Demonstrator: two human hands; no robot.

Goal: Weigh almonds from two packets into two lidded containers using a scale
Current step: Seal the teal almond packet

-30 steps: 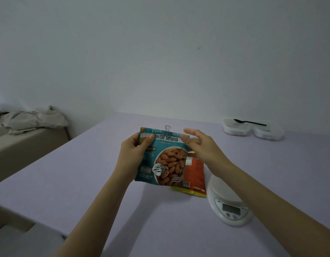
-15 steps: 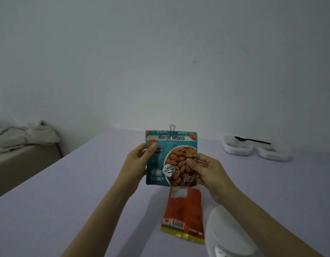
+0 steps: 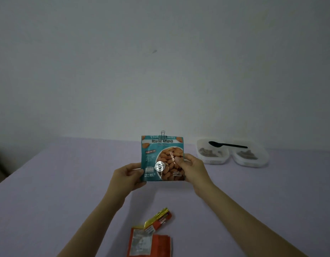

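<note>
**Teal almond packet, held upright in 2 hands**

- Item 1: teal packet (image 3: pixel 161 156) marked "Roasted Almonds", upright above the lilac table (image 3: pixel 49 182). A binder clip (image 3: pixel 162 134) sits on its 12 o'clock edge.
- Left hand (image 3: pixel 127 175) grips the packet's 8 o'clock corner, thumb on the front and fingers curled behind.
- Right hand (image 3: pixel 192 167) pinches its 4 o'clock edge, thumb on the front.
- Item 2: orange packet (image 3: pixel 151 240), flat on the table at 6 o'clock of the teal one and well apart from it.
- Item 3: 2 containers (image 3: pixel 212 154) side by side at 3 o'clock, with a black spoon (image 3: pixel 227 145) lying across both tops.

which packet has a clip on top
The teal packet held by the left hand and right hand: a clip pinches its top edge. The orange packet shows none.
</note>
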